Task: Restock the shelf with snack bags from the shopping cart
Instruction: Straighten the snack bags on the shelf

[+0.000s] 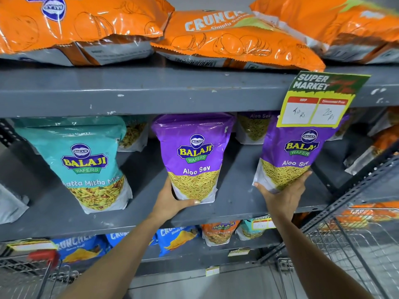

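Two purple Aloo Sev bags stand upright on the grey middle shelf [235,199]. My left hand [172,199] grips the bottom of the middle purple bag [192,147]. My right hand [282,195] holds the lower edge of the right purple bag [289,152], which is slightly lifted and tilted; a price tag covers its top. The wire shopping cart [354,244] is at the lower right, with orange bags [362,214] showing through its mesh.
A teal Khatta Mitha Mix bag [86,160] stands left of my left hand. More bags sit at the shelf back. Orange Crunchex bags [226,37] lie on the upper shelf. A yellow price tag [315,104] hangs from that shelf. Blue bags [177,236] fill the shelf below. A red-handled cart [43,257] stands lower left.
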Demonstrator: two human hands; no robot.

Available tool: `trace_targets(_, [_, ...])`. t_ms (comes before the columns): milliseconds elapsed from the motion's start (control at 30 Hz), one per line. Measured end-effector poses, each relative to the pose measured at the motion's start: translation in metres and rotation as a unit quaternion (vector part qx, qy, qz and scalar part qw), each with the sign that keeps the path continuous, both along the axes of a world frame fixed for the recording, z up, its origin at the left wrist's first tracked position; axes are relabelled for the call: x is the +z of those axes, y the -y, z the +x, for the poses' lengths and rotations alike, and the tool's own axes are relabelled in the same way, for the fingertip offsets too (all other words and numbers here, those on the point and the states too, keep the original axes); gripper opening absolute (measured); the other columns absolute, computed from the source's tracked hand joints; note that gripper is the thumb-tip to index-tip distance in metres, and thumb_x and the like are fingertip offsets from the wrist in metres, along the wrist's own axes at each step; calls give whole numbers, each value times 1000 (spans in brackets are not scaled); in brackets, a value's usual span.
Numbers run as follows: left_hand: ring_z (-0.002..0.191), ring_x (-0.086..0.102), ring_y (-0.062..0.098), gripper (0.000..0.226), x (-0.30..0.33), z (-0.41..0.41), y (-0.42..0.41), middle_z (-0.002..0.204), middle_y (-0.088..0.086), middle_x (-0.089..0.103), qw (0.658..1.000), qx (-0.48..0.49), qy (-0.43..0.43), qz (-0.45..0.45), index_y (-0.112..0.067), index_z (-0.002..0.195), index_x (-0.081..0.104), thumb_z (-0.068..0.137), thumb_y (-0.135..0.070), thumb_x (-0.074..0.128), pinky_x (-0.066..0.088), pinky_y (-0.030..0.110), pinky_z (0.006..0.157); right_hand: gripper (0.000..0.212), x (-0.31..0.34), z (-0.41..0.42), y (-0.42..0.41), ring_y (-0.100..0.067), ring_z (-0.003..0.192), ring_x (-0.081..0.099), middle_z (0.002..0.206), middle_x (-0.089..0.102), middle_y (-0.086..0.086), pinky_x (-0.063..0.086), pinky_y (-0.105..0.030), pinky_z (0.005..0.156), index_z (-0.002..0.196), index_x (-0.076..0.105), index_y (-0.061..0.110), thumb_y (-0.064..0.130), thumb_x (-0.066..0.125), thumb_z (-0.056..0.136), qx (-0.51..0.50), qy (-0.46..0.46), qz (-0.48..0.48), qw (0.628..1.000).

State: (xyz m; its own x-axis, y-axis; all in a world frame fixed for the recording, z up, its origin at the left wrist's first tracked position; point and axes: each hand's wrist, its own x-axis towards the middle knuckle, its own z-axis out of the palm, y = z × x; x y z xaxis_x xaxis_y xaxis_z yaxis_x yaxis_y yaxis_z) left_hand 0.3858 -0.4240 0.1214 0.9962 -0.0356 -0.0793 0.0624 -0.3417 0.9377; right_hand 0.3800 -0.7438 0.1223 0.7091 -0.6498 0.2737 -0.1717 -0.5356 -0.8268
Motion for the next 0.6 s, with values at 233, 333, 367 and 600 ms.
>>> trace_targets(233, [103, 57, -15, 101, -4, 4, -1, 112, -38, 59, 1000, 1, -7, -4, -51, 125, 36, 41, -58, 91, 48, 13, 81, 155, 3, -3, 0, -38, 136, 34, 148, 32, -25, 38, -54, 107, 154, -14, 26, 46, 94, 45, 6, 1, 5, 1000])
trace_targets(333, [105, 57, -14, 104, -4, 4, -1, 113, -37, 59, 1000, -4, -6, -10, -47, 129, 36, 42, -57, 92, 48, 11, 80, 154, 4, -5, 0, -37, 137, 33, 149, 31, -24, 37, -54, 108, 154, -13, 25, 45, 95, 46, 9, 3, 5, 1000])
trace_targets(367, [107, 57, -12, 104, -5, 4, -1, 115, -34, 59, 1000, -5, -6, -12, -46, 130, 36, 42, -56, 92, 48, 11, 81, 154, 5, -6, 0, -38, 138, 33, 149, 31, -24, 37, -55, 107, 155, -12, 25, 44, 94, 46, 9, 2, 6, 1000])
trace_targets(600, [114, 59, 1, 103, -6, 4, -2, 124, -22, 61, 1000, -7, -2, -25, -43, 131, 37, 44, -51, 93, 51, 27, 94, 153, 8, -8, -1, -39, 139, 30, 150, 29, -25, 35, -55, 109, 155, -10, 22, 43, 94, 46, 7, 3, 16, 1000])
